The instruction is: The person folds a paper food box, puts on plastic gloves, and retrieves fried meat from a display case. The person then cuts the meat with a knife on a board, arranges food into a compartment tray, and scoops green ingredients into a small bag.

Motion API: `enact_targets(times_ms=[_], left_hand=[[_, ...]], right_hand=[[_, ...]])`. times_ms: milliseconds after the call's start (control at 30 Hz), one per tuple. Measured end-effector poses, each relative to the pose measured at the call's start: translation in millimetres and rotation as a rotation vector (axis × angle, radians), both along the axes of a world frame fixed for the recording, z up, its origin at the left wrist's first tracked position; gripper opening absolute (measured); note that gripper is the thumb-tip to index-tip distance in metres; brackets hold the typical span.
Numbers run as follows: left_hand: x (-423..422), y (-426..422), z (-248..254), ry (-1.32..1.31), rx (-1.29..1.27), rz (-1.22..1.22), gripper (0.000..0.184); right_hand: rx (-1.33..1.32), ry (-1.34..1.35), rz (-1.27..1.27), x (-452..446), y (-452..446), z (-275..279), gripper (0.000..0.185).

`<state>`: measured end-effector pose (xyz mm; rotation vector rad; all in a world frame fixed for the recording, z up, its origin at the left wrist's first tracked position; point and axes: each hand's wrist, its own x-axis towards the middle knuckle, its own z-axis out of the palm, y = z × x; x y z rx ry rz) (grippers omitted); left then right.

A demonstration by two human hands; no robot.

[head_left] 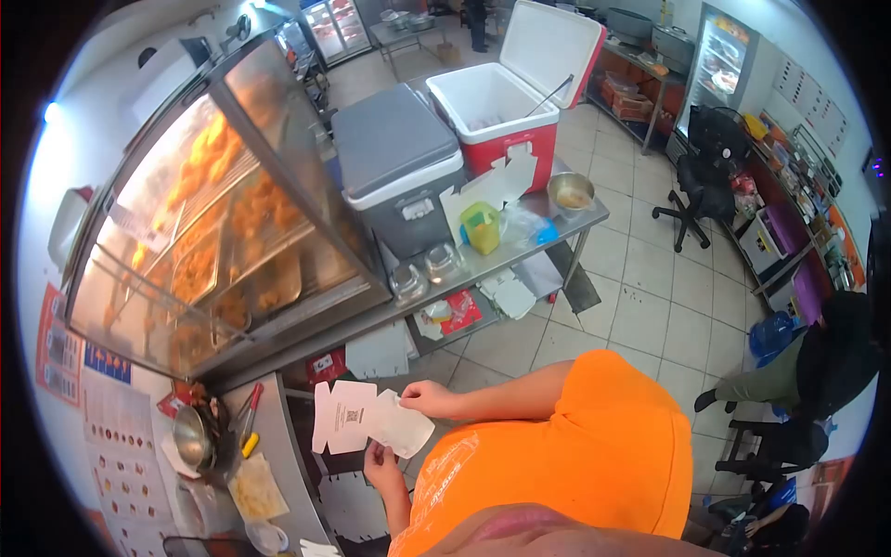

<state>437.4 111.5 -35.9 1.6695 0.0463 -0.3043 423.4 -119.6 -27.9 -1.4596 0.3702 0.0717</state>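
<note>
A flat, unfolded white cardboard box (345, 418) with printed text and a QR code is held out in front of my orange shirt. My right hand (429, 399) pinches its upper right flap. From below, my left hand (380, 464) grips the lower edge, its fingers partly hidden behind the card. More flat white cardboard (379, 348) lies under the steel counter, just beyond the box.
A glass display case (232, 204) with trays of fried food stands at left. Grey (394, 139) and open red (509, 158) coolers sit on a steel table with a yellow-green container (480, 228). Tongs (251, 413) lie on the side counter. Someone's leg (766, 385) shows at right.
</note>
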Motion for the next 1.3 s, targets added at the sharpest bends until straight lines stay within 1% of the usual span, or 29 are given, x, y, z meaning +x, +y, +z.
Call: enact_targets(times_ms=[33, 67, 100, 167, 233, 300, 333, 367, 400, 433, 500, 533, 567, 633, 667, 733, 767, 800, 867, 900, 933, 967, 1000, 1033, 1067, 1100, 1133, 1233, 1300], left_hand=[[10.7, -13.3, -4.2, -0.013, 0.021, -0.064, 0.037], [14.7, -32.8, -2.0, -0.047, -0.018, -0.052, 0.031], [18.8, -48.8, 11.2, -0.051, -0.019, -0.059, 0.031], [23.4, -71.5, 40.3, -0.425, 0.845, -0.335, 0.021], [27.2, -90.2, 46.7, -0.490, 0.895, -0.325, 0.016], [34.4, -105.3, 53.9, -0.210, 0.721, -0.440, 0.024], [35.2, -111.9, 49.4, -0.209, 0.720, -0.442, 0.024], [34.5, -119.9, 42.7, -0.026, 0.305, -0.340, 0.031], [35.1, -124.7, 38.8, 0.151, -0.109, -0.226, 0.038], [38.2, -125.4, 37.7, 0.150, -0.109, -0.220, 0.038], [45.3, -126.8, 40.8, 0.438, -0.347, -0.179, 0.045], [47.4, -125.9, 41.0, 0.440, -0.346, -0.175, 0.045], [50.1, -125.7, 40.6, 0.440, -0.329, -0.152, 0.041], [53.2, -128.2, 40.0, 0.438, -0.296, -0.108, 0.035], [52.0, -131.4, 44.8, 0.440, -0.272, -0.065, 0.030], [51.8, -133.9, 42.5, 0.468, -0.294, -0.035, 0.029], [50.5, -131.8, 42.8, 0.490, -0.318, 0.011, 0.028], [48.1, -132.8, 42.0, 0.474, -0.301, -0.038, 0.028], [43.0, -126.8, 27.8, 0.374, -0.290, 0.052, 0.029], [44.3, -130.2, 15.0, 0.338, -0.268, 0.126, 0.029], [40.0, -132.3, 28.3, 0.299, -0.198, 0.252, 0.027], [42.6, -120.7, -6.6, 0.173, -0.215, 0.186, 0.027], [34.4, -118.8, 19.0, 0.133, -0.085, 0.234, 0.024], [23.2, -108.1, 31.0, 0.121, -0.138, 0.403, 0.024], [15.9, -98.3, 38.5, -0.025, 0.061, 0.369, 0.022], [6.8, -91.9, 39.2, -0.147, 0.277, 0.325, 0.020], [-0.5, -82.5, 30.2, -0.168, 0.250, 0.429, 0.017], [-26.0, -51.0, 13.3, -0.209, 0.253, 0.628, 0.023], [-56.1, -17.1, 44.9, -0.161, 0.171, 0.799, 0.024]], right_hand=[[-0.018, -0.037, -0.054, 5.3, -14.8, -6.3, 0.024], [-0.002, -0.036, -0.073, 7.4, -28.9, -7.8, 0.023], [-0.003, -0.039, -0.080, 6.5, -42.5, -2.9, 0.023], [-0.084, -0.011, -0.074, 3.7, -65.0, 6.3, 0.023], [-0.113, -0.008, -0.084, 1.9, -72.3, 3.4, 0.023], [-0.145, -0.007, -0.095, -1.1, -73.7, 0.7, 0.023], [-0.176, -0.076, -0.076, -3.6, -71.5, 0.4, 0.024], [-0.207, -0.146, -0.054, -5.8, -71.4, 6.2, 0.024], [-0.211, -0.146, 0.038, -8.8, -73.4, 16.4, 0.024], [-0.210, -0.147, 0.044, -7.4, -75.2, 18.7, 0.024], [-0.491, -0.324, 0.262, -6.0, -77.5, 28.6, 0.023], [-0.577, -0.374, 0.341, -6.6, -81.1, 34.1, 0.022], [-0.577, -0.371, 0.343, -5.0, -83.2, 35.2, 0.022], [-0.744, -0.566, 0.428, 0.5, -84.8, 36.6, 0.020], [-0.745, -0.566, 0.432, 2.2, -85.6, 34.0, 0.020], [-0.824, -0.581, 0.520, 7.8, -84.8, 26.6, 0.018], [-0.828, -0.601, 0.483, 7.3, -84.8, 26.4, 0.019], [-0.822, -0.653, 0.496, 7.5, -84.3, 27.0, 0.019], [-0.792, -0.531, 0.447, 5.4, -81.7, 42.9, 0.019], [-0.676, -0.468, 0.325, 10.7, -78.4, 32.3, 0.016], [-0.443, -0.295, 0.266, 16.9, -73.1, 28.8, 0.013], [-0.362, -0.199, 0.202, 25.9, -66.2, 20.9, 0.010], [-0.207, -0.112, 0.233, 37.5, -65.3, -3.2, 0.010], [-0.068, 0.012, 0.231, 51.0, -62.7, -22.6, 0.010], [-0.109, 0.000, 0.371, 63.5, -52.4, -23.2, 0.010], [0.096, 0.119, 0.388, 70.8, -40.0, -19.6, 0.009], [0.295, 0.259, 0.374, 75.8, -26.8, -16.2, 0.009], [0.223, 0.252, 0.654, 84.3, 26.0, 2.1, 0.010], [0.151, 0.245, 0.815, 77.6, 76.0, 12.6, 0.009]])
